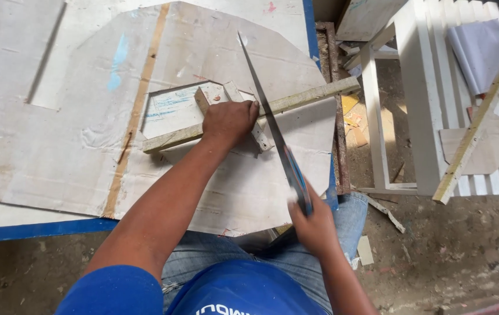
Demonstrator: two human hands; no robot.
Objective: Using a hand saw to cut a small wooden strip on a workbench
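My left hand [229, 121] is pressed palm-down on a long wooden strip [302, 99], fingers closed over its top edge, pinning it flat. My right hand [313, 224] is clamped around the blue handle of a handsaw [267, 119]. The two hands are well apart. The saw blade runs away from me and crosses the strip just to the right of my left thumb, its teeth touching the wood.

The strip lies diagonally across a pale cardboard sheet [57, 134], one end overhanging the right edge of the worktable [28, 229], which has a blue border. A short wooden block [204, 97] lies beside the strip, just beyond my left hand.

To the right, on the dirt floor, stands a white slatted frame [421, 99] with a second wooden strip [478, 119] leaning across it.
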